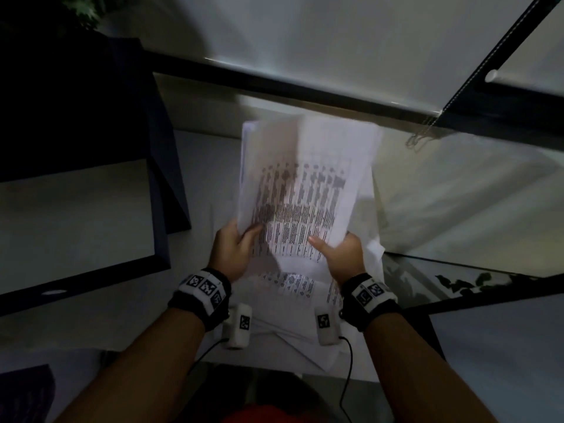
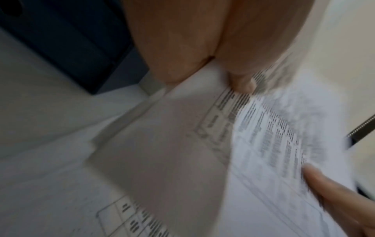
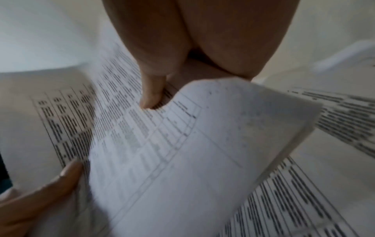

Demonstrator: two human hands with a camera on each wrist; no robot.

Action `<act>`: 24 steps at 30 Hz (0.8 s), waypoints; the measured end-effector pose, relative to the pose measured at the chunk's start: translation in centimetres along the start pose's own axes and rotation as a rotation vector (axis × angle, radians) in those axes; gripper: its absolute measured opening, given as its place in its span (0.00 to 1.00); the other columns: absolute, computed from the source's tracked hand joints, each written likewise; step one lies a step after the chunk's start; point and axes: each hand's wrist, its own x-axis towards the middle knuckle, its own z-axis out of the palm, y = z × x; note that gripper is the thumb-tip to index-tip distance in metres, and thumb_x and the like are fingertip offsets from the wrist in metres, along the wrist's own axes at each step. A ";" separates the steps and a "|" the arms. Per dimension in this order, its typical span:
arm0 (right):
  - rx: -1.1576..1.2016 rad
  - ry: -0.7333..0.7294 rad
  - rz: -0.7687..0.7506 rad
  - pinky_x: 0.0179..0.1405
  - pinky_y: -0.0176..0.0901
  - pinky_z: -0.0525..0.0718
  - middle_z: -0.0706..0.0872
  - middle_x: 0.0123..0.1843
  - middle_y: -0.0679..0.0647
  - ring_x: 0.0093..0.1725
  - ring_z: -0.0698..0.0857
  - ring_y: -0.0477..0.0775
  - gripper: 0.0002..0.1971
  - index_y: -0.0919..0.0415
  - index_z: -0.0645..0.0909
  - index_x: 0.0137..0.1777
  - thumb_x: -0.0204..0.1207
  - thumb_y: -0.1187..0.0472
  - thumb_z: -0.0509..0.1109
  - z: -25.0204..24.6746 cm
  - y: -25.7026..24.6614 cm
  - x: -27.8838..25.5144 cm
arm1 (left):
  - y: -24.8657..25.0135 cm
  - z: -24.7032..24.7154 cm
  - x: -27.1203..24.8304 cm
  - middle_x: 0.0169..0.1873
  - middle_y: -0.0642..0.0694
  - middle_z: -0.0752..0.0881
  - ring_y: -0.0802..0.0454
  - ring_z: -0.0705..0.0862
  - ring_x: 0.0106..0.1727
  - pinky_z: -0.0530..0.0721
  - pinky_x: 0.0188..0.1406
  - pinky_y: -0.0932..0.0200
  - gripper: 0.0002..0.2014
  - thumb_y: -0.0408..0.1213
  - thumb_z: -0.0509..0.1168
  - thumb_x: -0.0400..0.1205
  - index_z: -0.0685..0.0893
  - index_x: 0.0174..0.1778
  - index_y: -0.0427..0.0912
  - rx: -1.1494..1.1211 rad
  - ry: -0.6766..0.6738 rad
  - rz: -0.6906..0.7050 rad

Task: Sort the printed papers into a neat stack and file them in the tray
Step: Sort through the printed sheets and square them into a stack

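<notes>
Two hands pinched the printed papers [image 1: 297, 190] by their near corners, left hand [image 1: 232, 251] and right hand [image 1: 341, 257] each with thumb on top; the white, table-printed, blurred sheets were raised above more sheets [image 1: 305, 315] lying on the table [image 1: 195, 166].

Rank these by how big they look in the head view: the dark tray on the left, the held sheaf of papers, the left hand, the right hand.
1. dark tray, largest.
2. held sheaf of papers, lifted nearer the camera, which may inflate it.
3. left hand and right hand, tied: they look alike, so no ranking between them.
</notes>
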 end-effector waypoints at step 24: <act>-0.603 0.239 0.607 0.75 0.57 0.71 0.67 0.81 0.67 0.79 0.69 0.66 0.66 0.72 0.50 0.84 0.58 0.41 0.86 1.4 4.4 2.1 | -9.0 -6.3 -3.4 0.61 0.45 0.90 0.45 0.87 0.64 0.81 0.73 0.38 0.17 0.36 0.68 0.84 0.84 0.70 0.41 -0.072 0.103 -0.390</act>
